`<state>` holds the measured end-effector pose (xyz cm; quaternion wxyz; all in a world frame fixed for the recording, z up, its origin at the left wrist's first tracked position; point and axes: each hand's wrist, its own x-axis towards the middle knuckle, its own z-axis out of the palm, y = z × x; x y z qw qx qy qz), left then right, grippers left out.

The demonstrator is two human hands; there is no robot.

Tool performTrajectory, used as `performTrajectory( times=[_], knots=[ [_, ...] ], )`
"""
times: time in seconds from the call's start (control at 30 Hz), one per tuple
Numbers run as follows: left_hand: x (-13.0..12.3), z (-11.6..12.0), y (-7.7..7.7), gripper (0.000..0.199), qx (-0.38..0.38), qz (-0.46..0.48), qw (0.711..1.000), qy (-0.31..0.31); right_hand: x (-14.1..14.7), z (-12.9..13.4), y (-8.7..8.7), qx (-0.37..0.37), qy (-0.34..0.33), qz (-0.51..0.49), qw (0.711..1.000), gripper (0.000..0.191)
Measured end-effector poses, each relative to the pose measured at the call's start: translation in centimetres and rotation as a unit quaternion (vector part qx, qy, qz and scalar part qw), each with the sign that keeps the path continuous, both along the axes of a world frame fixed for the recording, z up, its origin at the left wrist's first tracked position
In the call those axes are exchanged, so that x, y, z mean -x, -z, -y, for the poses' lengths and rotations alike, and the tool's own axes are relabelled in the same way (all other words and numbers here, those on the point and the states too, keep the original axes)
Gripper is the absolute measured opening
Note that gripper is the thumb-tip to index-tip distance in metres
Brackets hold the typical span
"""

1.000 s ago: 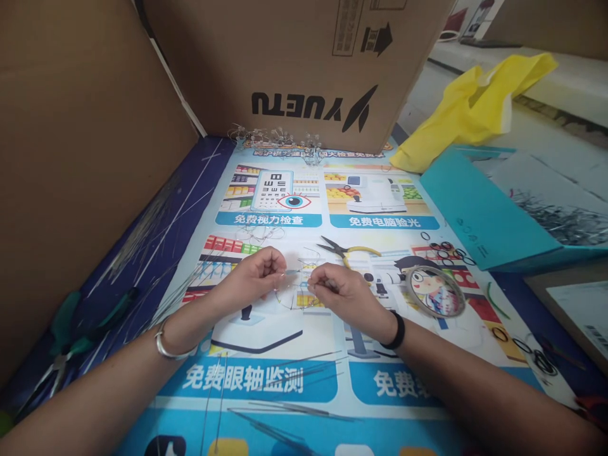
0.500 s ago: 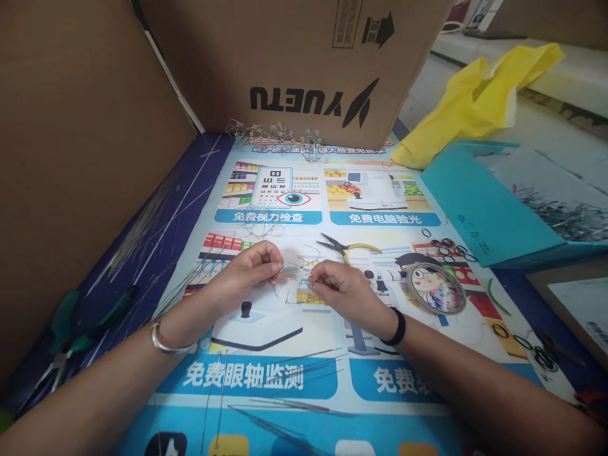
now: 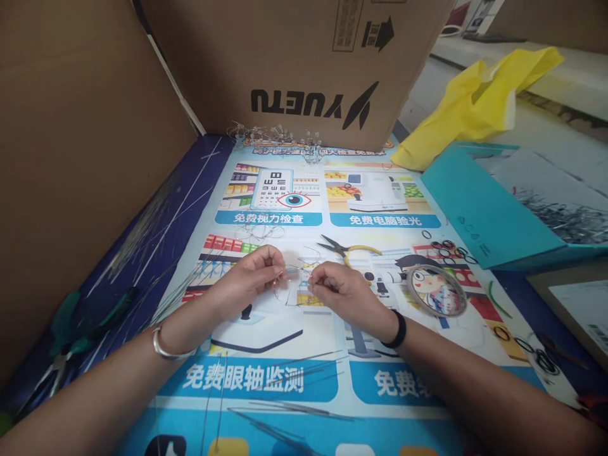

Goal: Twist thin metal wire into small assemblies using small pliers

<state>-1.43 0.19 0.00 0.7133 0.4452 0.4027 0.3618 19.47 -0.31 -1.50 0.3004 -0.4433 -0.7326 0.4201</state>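
Between my hands is a thin wire piece [image 3: 288, 303] bent into a loop, with fine ends sticking out; its details are too small to make out. My left hand [image 3: 259, 273] pinches its left side between thumb and forefinger. The right side is pinched by my right hand [image 3: 339, 286], its fingers curled in. Just beyond my right hand lie yellow-handled pliers [image 3: 349, 248], jaws pointing left. More bent wire pieces [image 3: 259, 232] rest on the printed sheet beyond my left hand. Loose straight wires [image 3: 294, 408] lie nearer to me.
Green-handled pliers [image 3: 71, 342] and many straight wires [image 3: 142, 221] are at the left. A tape roll [image 3: 413, 297], black rings [image 3: 446, 251] and a blue box [image 3: 494, 221] of metal bits stand right. A cardboard box [image 3: 294, 57] walls the back, near a heap of wire pieces [image 3: 280, 136].
My left hand has shifted very slightly and its fingers have turned a little at the wire. My right hand stays in place, still pinching.
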Motion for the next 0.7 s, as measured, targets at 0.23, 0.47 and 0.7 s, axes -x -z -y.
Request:
performTrajectory(
  times=[0.23,0.47,0.7],
  knots=[
    [-0.08,-0.02,-0.1,0.014,0.001,-0.057,0.998,0.015,-0.09,0.03,-0.05,0.082,-0.009,-0.05,0.995,0.003],
    [-0.25,-0.04,-0.01,0.015,-0.017,-0.099,0.995,0.012,-0.04,-0.23,-0.14,0.164,-0.005,-0.098,0.982,0.003],
    [-0.36,0.17,-0.36,0.005,-0.03,-0.154,0.987,0.032,0.07,-0.25,-0.35,0.21,0.016,-0.126,0.969,0.009]
  ],
)
